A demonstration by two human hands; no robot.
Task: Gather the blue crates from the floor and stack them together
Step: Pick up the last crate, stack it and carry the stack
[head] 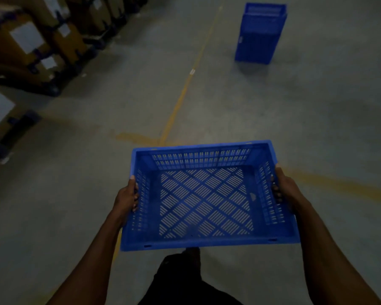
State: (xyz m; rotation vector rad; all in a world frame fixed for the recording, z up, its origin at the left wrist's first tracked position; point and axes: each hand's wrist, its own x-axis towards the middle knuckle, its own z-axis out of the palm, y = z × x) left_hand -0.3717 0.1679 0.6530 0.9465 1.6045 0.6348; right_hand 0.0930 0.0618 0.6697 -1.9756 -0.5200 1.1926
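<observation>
Both hands, the left hand (126, 198) and the right hand (284, 190), grasped an empty blue crate (207, 197) by its short sides, above the floor (317, 119). Farther ahead stood a stack of blue crates (261, 33). White labels (28, 39) on the cardboard boxes (7, 40) were unreadable.

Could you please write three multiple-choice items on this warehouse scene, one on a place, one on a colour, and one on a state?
1. Where is the stack of crates?
A. far ahead, right of the yellow line
B. on the shelves
C. at the person's feet

2. What colour is the held crate?
A. red
B. blue
C. grey

3. How is it held?
A. one hand
B. both hands
C. resting on the floor

Answers: 1 A, it stands on the floor beyond the line. 2 B, blue plastic. 3 B, the left hand and right hand grip opposite sides.
</observation>
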